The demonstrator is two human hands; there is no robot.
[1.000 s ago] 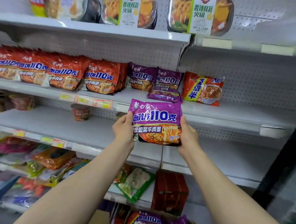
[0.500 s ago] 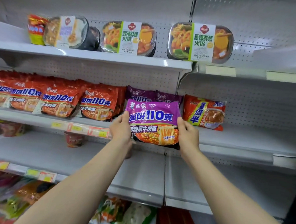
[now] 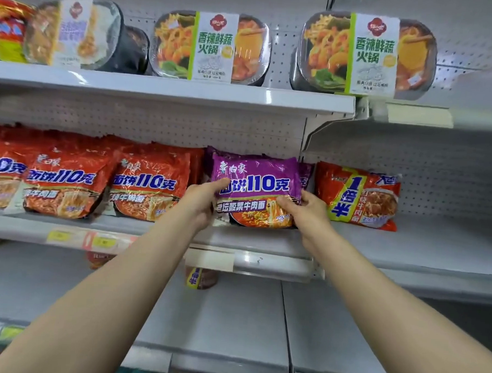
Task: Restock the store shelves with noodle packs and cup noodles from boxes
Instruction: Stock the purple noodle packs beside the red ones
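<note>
While both hands grip the purple noodle pack (image 3: 256, 187), left hand (image 3: 202, 201) and right hand (image 3: 306, 209), against purple packs (image 3: 305, 175) behind, letting go early could tip it off the middle shelf (image 3: 264, 241).

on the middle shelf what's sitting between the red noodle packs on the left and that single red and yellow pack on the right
In the head view, purple noodle packs: the front purple pack, held by the left hand and right hand, with more purple packs behind it, between the red packs and the red and yellow pack.
</note>
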